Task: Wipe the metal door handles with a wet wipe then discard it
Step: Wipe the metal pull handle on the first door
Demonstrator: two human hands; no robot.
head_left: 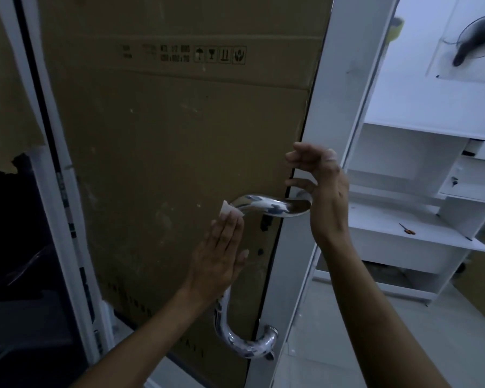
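Observation:
A shiny, S-curved metal door handle (266,206) is fixed to the white edge of a door at two mounts, one high and one low (269,336). My left hand (221,256) lies flat against the handle's left bend, fingers straight, pressing a small white wet wipe (226,210) onto the metal; only the wipe's tip shows above my fingertips. My right hand (324,183) hovers at the door edge by the upper mount, fingers loosely curled and apart, holding nothing. The handle's middle stretch is hidden behind my left hand.
Brown cardboard (174,121) covers the door panel behind the handle. The white door frame (345,113) stands just right of it. Beyond, a white desk with shelves (420,239) carries an orange-handled tool (407,229). A dark glass panel (17,247) is on the left.

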